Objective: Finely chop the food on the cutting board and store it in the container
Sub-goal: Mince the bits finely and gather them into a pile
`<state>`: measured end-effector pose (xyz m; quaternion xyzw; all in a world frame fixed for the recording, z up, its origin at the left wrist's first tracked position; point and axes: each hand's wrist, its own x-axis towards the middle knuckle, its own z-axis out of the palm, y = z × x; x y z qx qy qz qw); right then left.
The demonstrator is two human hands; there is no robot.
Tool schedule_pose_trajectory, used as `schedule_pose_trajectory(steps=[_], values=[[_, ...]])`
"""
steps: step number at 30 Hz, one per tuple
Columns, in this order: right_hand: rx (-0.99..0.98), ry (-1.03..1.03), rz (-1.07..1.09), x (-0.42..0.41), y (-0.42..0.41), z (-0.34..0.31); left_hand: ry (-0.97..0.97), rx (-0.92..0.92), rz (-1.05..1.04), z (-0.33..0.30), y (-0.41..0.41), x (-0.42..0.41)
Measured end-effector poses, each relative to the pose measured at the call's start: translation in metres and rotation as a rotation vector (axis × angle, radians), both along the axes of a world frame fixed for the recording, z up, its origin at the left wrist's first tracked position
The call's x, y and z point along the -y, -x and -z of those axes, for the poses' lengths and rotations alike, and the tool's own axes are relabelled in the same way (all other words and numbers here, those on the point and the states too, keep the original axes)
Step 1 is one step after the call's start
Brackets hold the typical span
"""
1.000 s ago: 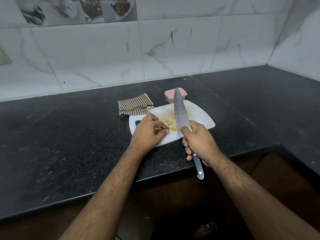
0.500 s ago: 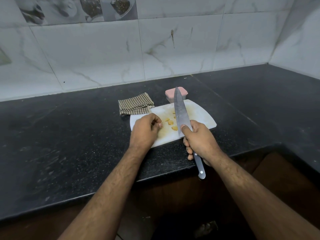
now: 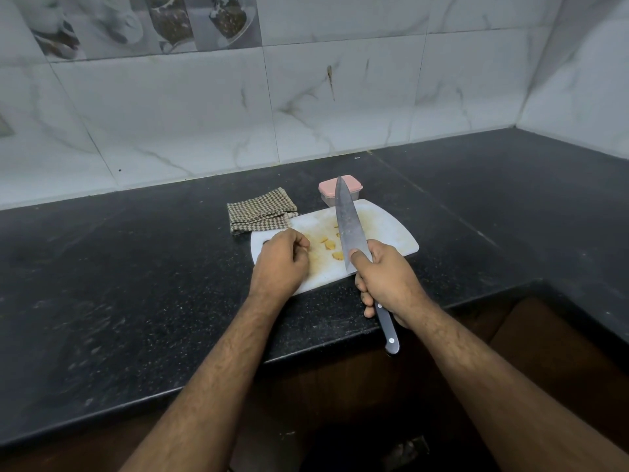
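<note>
The food (image 3: 329, 246), a few pale yellow pieces, lies on the cutting board (image 3: 381, 229), between the curled fingers of the left hand (image 3: 282, 264), which seem to hold nothing, and the knife (image 3: 350, 226) gripped by the right hand (image 3: 384, 281). A chop close to those knuckles could nick them; small pieces may skid away.

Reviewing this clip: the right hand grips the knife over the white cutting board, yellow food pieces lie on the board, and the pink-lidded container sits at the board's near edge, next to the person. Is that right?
Not quite. The head view shows the container at the far edge of the cutting board, toward the wall, not the near edge. The rest holds: the right hand grips the knife over the board, and yellow food pieces lie on it.
</note>
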<state>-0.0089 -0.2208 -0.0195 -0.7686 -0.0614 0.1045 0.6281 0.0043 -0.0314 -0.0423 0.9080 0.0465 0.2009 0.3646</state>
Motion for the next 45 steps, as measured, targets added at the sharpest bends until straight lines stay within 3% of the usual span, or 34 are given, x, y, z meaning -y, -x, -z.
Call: schedule_pose_trajectory(steps=[9,23,32,45], values=[[0.010,0.014,0.007,0.0006,0.0006,-0.0009,0.063,0.038,0.001,0.0043,-0.0044,-0.0039],[0.008,0.001,0.018,-0.0001,-0.0007,0.0022,0.005,0.110,0.001,0.0017,-0.0030,-0.0056],[0.017,0.008,0.018,0.0006,-0.0003,0.0016,-0.091,0.060,0.053,0.0034,-0.0018,-0.0049],[0.016,0.026,0.029,0.0000,0.0002,0.0005,-0.159,-0.030,-0.065,0.0014,-0.0024,0.0004]])
